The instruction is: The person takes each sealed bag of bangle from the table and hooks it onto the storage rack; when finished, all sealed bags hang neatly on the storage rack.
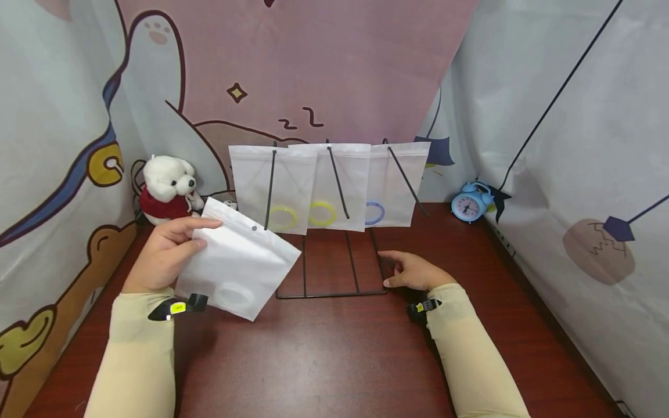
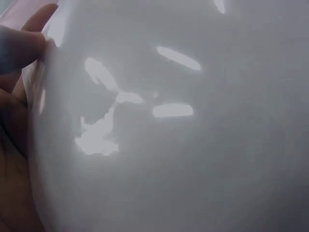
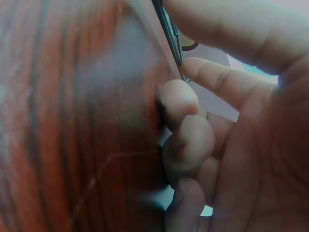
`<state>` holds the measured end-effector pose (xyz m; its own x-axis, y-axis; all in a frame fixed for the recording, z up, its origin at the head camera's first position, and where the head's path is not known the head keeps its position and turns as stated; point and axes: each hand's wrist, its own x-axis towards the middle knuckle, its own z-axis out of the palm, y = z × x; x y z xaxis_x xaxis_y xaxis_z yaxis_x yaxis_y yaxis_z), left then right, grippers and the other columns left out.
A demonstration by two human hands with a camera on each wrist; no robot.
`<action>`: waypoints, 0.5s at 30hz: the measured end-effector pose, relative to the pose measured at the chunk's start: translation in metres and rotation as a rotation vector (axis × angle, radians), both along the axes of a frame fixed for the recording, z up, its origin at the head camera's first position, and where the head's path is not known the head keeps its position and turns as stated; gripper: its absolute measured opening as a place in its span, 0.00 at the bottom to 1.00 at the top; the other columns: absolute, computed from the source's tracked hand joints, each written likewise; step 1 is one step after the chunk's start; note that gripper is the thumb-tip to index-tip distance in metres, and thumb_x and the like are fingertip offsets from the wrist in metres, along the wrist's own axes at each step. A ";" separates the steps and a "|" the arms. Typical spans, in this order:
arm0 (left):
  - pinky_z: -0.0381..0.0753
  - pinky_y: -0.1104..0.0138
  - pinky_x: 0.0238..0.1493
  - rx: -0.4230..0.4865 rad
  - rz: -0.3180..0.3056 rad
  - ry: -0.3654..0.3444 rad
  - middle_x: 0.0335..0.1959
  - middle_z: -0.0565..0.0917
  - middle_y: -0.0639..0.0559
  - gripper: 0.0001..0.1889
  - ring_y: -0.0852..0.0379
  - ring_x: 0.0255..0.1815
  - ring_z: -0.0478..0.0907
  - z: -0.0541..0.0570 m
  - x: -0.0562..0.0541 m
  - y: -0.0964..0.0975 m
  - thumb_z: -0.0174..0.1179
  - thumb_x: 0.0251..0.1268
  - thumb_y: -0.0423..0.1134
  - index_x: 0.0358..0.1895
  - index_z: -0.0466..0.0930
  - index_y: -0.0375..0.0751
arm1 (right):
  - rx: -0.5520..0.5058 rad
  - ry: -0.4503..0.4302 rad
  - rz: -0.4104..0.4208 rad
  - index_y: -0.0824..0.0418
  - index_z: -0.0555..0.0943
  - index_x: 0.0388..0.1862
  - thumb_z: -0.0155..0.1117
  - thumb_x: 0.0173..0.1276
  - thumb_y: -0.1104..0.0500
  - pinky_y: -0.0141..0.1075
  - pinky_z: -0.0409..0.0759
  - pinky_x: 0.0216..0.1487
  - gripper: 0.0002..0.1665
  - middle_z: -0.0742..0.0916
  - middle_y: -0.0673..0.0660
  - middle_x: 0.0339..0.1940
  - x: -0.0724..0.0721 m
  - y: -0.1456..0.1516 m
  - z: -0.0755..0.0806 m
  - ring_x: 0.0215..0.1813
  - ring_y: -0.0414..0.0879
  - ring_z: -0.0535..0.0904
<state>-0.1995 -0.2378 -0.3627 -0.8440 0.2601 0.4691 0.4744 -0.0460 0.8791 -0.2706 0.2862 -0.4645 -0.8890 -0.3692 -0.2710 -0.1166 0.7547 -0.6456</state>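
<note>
My left hand (image 1: 164,252) pinches a white zip bag (image 1: 230,261) by its upper left corner, thumb in front. The bag hangs tilted; a pale ring shows through its lower part, and a small hole sits near its top edge. That hole is close beside the tip of the left rod of a black wire display rack (image 1: 329,295). In the left wrist view, the shiny bag (image 2: 169,154) fills most of the picture. My right hand (image 1: 415,271) holds the rack's base at its right front corner, thumb and forefinger on the wire, other fingers (image 3: 188,145) curled.
Three white bags hang on the rack's rods: the left bag (image 1: 251,186) and middle bag (image 1: 358,186) with yellow rings, the right bag (image 1: 405,203) with a blue one. A white plush bear (image 1: 167,180) stands back left, a blue alarm clock (image 1: 468,203) back right. Printed cloth encloses the table.
</note>
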 end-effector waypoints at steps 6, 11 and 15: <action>0.82 0.69 0.39 -0.007 -0.086 0.031 0.46 0.89 0.50 0.20 0.57 0.44 0.85 0.003 0.004 0.002 0.48 0.71 0.15 0.57 0.86 0.29 | -0.013 0.003 0.004 0.55 0.67 0.82 0.79 0.66 0.57 0.40 0.74 0.32 0.48 0.80 0.54 0.25 0.000 0.000 0.001 0.30 0.47 0.75; 0.82 0.69 0.38 -0.018 -0.111 0.045 0.47 0.90 0.50 0.22 0.58 0.44 0.85 0.007 0.008 0.006 0.48 0.71 0.15 0.57 0.87 0.31 | -0.013 0.007 0.011 0.55 0.67 0.82 0.79 0.65 0.56 0.40 0.74 0.32 0.49 0.80 0.54 0.25 -0.001 0.000 0.000 0.30 0.46 0.74; 0.82 0.69 0.37 -0.048 -0.113 0.061 0.49 0.90 0.52 0.22 0.58 0.44 0.86 0.010 0.011 0.009 0.48 0.70 0.15 0.56 0.87 0.33 | -0.013 0.004 0.011 0.55 0.67 0.82 0.79 0.65 0.57 0.40 0.74 0.32 0.49 0.79 0.54 0.25 -0.001 0.000 0.001 0.29 0.46 0.74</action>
